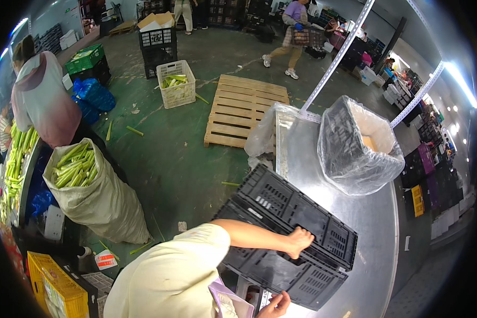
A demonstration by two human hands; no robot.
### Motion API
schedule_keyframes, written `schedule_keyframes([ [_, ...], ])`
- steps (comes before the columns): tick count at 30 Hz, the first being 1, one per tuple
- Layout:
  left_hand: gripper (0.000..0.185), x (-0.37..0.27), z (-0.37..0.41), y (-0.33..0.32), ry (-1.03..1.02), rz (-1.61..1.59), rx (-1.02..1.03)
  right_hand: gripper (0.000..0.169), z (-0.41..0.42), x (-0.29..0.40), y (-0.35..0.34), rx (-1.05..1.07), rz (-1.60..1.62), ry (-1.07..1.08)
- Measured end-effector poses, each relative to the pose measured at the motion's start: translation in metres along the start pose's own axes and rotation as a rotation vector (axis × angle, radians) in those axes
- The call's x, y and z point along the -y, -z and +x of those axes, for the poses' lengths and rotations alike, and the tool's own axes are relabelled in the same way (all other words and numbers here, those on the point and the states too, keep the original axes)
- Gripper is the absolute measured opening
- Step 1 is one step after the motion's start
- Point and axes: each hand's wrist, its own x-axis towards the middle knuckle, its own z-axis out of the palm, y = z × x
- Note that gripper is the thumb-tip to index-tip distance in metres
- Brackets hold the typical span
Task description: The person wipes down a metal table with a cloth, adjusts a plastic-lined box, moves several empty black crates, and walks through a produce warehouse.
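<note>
A black plastic folding crate [322, 228] with slotted panels lies at a slant over the near edge of the metal table [375, 222]. My left hand [300, 241] reaches across it, fingers curled on the raised edge between two of its panels. Low in the picture, my right hand [276, 305] is close to the crate's near lower edge with its fingers bent. The frame cuts part of it off, and whether it touches the crate is unclear. Farther along the table stands an open box lined with clear plastic film [348, 159].
A perforated metal post [336, 59] rises from the table. Beyond lies a wooden pallet [246, 107], near a white crate of green stalks [177, 85]. A full woven sack [99, 206] and a person [47, 99] are to the left. Another person [296, 35] carries a crate.
</note>
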Motion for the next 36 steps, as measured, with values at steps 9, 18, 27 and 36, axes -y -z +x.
schedule_keyframes([
  [9, 0.078, -0.048, 0.068, -0.068, -0.046, -0.250, 0.016, 0.032, 0.019, -0.041, 0.022, 0.395, -0.081, -0.034],
  [18, 0.035, -0.048, -0.028, 0.088, -0.112, -1.057, -0.478, 0.011, 0.048, -0.057, -0.008, 0.405, 0.196, 0.266],
  [27, 0.025, -0.062, -0.258, 0.267, -0.984, -0.921, -1.186, 0.011, 0.068, 0.000, -0.055, 0.527, 0.034, 0.516],
  [36, 0.043, -0.008, -0.353, 0.235, -1.039, -1.558, -0.738, 0.010, 0.004, 0.115, -0.177, 0.683, 0.094, 0.785],
])
